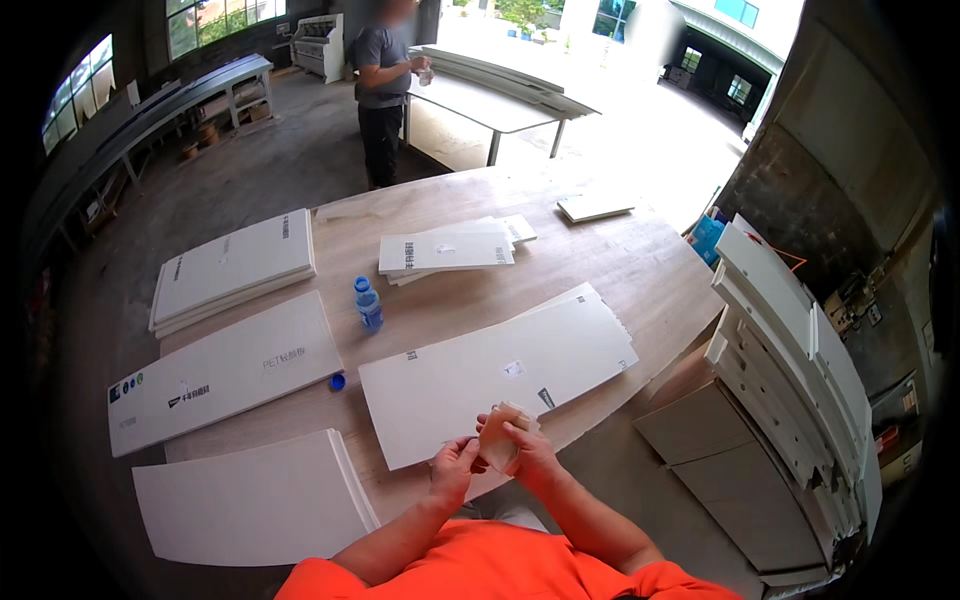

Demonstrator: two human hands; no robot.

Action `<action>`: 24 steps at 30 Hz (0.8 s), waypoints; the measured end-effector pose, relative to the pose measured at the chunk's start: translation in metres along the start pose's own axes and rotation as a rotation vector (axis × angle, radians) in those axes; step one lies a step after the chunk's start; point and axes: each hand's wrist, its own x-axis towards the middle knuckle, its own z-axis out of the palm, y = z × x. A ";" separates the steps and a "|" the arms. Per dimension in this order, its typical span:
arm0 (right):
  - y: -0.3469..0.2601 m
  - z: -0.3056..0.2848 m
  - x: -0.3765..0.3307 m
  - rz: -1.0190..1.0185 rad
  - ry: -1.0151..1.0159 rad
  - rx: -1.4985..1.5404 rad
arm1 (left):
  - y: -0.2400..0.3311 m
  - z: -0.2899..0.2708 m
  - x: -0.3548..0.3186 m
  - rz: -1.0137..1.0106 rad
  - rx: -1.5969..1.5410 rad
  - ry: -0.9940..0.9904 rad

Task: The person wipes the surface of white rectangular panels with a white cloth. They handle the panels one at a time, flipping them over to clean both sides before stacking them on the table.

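In front of my chest, both hands hold a small bundle of thin tan and whitish sheets (pixel 497 447); their exact kind is not clear. My right hand (pixel 532 455) is closed round the bundle's right side. At its left edge my left hand (pixel 455 467) pinches with the fingertips. Just beyond the hands lies a stack of long white panels (pixel 480 385), with a small white label (pixel 513 369) on the top one. The hands are over the near edge of this stack.
The wooden worktable (pixel 350 235) carries more white panels (pixel 235 360), an uncapped blue bottle (pixel 368 305) and its blue cap (pixel 338 382). A tall panel pile (pixel 790 400) stands at right. Across the table, a person (pixel 383 90) stands beside another table (pixel 465 95).
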 end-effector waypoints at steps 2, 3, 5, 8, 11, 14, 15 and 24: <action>-0.015 -0.003 0.048 0.080 0.114 -0.015 | 0.004 -0.018 0.009 0.006 -0.028 0.133; -0.020 0.000 0.076 0.129 0.180 -0.046 | 0.005 -0.031 0.013 0.013 -0.041 0.197; -0.023 0.006 0.142 0.160 0.143 -0.198 | 0.001 -0.058 0.008 0.088 -0.087 0.354; -0.022 0.044 0.251 0.026 -0.026 -0.564 | -0.022 -0.082 -0.009 0.126 -0.133 0.647; -0.005 0.134 0.330 -0.517 -0.218 -1.228 | -0.045 -0.088 -0.037 0.100 -0.191 0.960; 0.014 0.168 0.411 -1.078 -0.370 -1.749 | -0.080 -0.072 -0.050 0.071 -0.254 1.066; 0.022 0.169 0.439 -1.212 -0.384 -1.924 | -0.088 -0.062 -0.050 0.061 -0.275 1.081; 0.067 0.171 0.487 -0.921 -0.503 -2.306 | -0.134 -0.025 -0.040 -0.006 -0.465 1.129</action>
